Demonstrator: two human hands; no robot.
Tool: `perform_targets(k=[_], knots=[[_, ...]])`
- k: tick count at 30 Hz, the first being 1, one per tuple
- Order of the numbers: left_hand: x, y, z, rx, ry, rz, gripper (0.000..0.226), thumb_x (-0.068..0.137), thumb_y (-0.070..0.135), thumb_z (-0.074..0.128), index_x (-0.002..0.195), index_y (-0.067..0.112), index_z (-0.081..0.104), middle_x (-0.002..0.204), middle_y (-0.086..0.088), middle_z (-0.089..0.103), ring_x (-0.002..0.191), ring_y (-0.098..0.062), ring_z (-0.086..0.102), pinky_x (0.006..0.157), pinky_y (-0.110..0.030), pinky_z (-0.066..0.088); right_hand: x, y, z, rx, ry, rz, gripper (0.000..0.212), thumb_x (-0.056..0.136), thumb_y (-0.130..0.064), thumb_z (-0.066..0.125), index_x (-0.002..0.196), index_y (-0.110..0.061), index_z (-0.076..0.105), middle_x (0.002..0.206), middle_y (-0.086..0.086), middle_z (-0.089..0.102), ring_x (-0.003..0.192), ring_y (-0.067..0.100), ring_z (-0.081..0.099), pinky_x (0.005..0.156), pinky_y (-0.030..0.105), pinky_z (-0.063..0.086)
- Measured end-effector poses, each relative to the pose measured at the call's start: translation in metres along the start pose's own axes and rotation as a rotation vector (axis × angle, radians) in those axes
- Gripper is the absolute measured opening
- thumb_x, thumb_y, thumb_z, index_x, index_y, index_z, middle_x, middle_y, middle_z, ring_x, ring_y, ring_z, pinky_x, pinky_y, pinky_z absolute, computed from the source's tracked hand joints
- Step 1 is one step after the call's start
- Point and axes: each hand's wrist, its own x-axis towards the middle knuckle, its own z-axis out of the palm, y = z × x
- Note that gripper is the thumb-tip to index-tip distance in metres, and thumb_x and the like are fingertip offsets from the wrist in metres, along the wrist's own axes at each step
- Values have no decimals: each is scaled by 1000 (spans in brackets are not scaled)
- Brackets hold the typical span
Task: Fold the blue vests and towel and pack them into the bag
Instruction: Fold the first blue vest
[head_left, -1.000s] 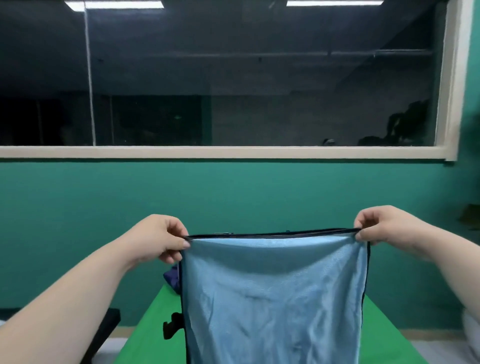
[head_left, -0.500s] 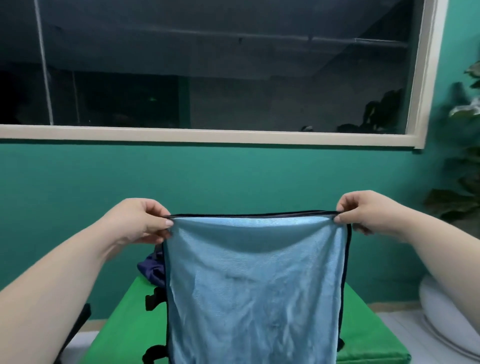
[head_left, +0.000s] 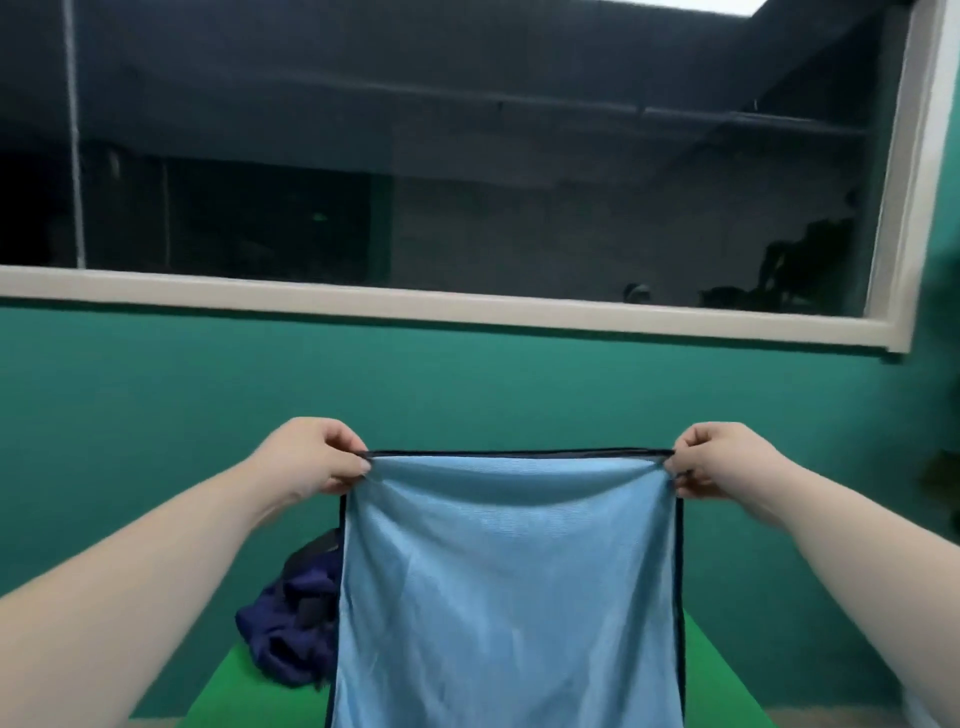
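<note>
A light blue towel with a dark border hangs stretched in front of me above the green table. My left hand pinches its top left corner, and my right hand pinches its top right corner, so the top edge runs taut between them. Behind the towel's left side, a crumpled dark blue vest lies on the table's far left. The towel hides most of the table and I cannot make out the bag.
A teal wall rises behind the table, with a wide dark window and pale sill above. A dark plant shows at the right edge. Floor shows past the table's right side.
My view has shifted, so the towel and both hands sit a little lower and more to the right in view. More of the dark blue vest shows left of the towel. Both grips are unchanged.
</note>
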Motion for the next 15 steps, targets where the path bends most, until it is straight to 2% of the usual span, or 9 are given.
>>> perform_targets(k=[2, 5, 7, 9, 11, 13, 15], knots=[[31, 34, -10, -3, 56, 70, 8, 78, -5, 76, 79, 2, 70, 79, -16, 70, 71, -24, 66, 87, -46, 60, 31, -35, 0, 94, 103, -69, 23, 75, 12, 69, 66, -7, 58, 61, 14, 60, 57, 26, 60, 86, 54, 59], [62, 92, -27, -17, 184, 216, 11, 79, -2, 74, 78, 9, 70, 86, -16, 74, 74, -24, 69, 85, -40, 60, 65, -93, -5, 266, 242, -209, 22, 65, 6, 68, 58, -13, 59, 68, 14, 62, 69, 30, 64, 88, 58, 57], [68, 124, -39, 12, 306, 317, 12, 78, 3, 73, 78, 15, 71, 84, -8, 74, 75, -21, 69, 73, -28, 57, 73, -131, -12, 328, 310, -338, 19, 57, 0, 64, 53, -17, 57, 67, 9, 59, 71, 29, 62, 87, 58, 57], [63, 144, -50, 38, 415, 388, 11, 80, 8, 73, 82, 19, 72, 81, 3, 72, 69, -10, 62, 59, -18, 46, 70, -161, -22, 343, 364, -457, 20, 60, 0, 62, 55, -18, 58, 69, 8, 60, 71, 27, 61, 81, 51, 60], [55, 148, -58, 25, 478, 421, 11, 81, 10, 74, 83, 21, 72, 77, 8, 68, 65, -5, 56, 56, -18, 40, 61, -176, -29, 358, 374, -543, 27, 69, 7, 61, 61, -19, 58, 73, 8, 60, 71, 25, 60, 70, 38, 59], [44, 137, -63, 10, 468, 439, 13, 81, 8, 74, 79, 21, 71, 74, 7, 67, 64, -8, 54, 57, -22, 40, 50, -173, -32, 334, 359, -595, 29, 72, 12, 59, 65, -16, 58, 73, 7, 62, 69, 22, 58, 65, 31, 56], [27, 112, -59, 32, 405, 411, 14, 82, 7, 75, 79, 20, 70, 74, 4, 68, 64, -14, 54, 56, -25, 39, 36, -151, -30, 232, 355, -601, 29, 69, 12, 62, 65, -16, 61, 74, 6, 64, 68, 18, 56, 67, 31, 49]])
